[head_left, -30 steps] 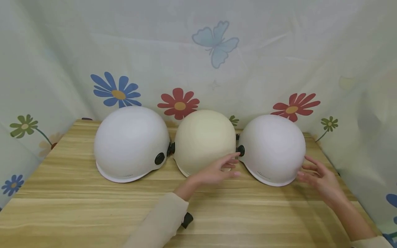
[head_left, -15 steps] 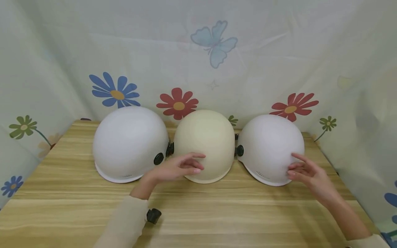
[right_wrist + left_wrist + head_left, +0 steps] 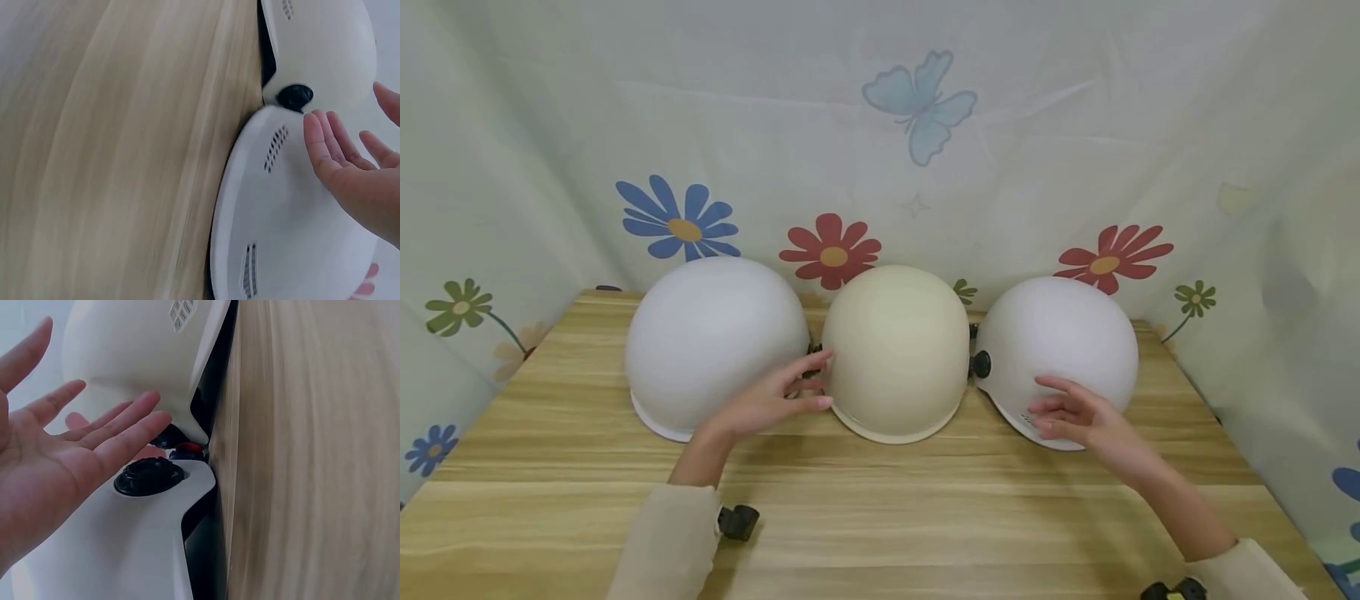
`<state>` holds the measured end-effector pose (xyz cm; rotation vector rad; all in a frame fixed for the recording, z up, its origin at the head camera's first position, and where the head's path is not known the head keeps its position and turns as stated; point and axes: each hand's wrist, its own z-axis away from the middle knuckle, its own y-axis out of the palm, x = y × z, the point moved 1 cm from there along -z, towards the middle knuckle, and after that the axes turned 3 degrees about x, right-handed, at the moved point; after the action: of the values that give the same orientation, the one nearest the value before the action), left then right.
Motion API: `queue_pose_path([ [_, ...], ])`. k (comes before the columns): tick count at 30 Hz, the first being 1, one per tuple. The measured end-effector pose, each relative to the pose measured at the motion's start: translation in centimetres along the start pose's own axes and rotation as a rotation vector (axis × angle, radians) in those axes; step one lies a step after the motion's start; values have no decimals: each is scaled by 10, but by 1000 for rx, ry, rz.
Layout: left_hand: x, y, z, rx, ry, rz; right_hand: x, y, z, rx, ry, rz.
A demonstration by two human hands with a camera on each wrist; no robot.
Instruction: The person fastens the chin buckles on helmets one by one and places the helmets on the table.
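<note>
"Where's the domed cream hard-shell helmet (image 3: 898, 350)?"

"Between the left domed white helmet (image 3: 715, 329) and the right domed white helmet (image 3: 1063, 333)."

"Hands?"

"I see the left hand (image 3: 760, 406) and right hand (image 3: 1093, 423) flanking it, fingers relaxed, holding nothing."

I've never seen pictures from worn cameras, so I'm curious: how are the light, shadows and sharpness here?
Head view: soft light, the middle helmet without harsh glare, a faint shadow on the table beside the right forearm; left wrist view: turned sideways, cool-toned, left hand fairly clear; right wrist view: also sideways, table grain soft.
</note>
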<state>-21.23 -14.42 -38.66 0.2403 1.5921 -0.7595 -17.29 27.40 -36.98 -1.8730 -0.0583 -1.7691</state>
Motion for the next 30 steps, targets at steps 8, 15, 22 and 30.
queue_pose_path([
  [8,1,2,1,3,2,3,-16,30,-29,134,65,-43],
  [15,2,4,3,7,-13,6,-22,47,-50,173,83,-113],
  [22,2,5,3,4,-31,-1,-17,57,-60,179,117,-174],
  [30,1,6,0,-14,-16,22,-20,61,-66,111,158,-322],
])
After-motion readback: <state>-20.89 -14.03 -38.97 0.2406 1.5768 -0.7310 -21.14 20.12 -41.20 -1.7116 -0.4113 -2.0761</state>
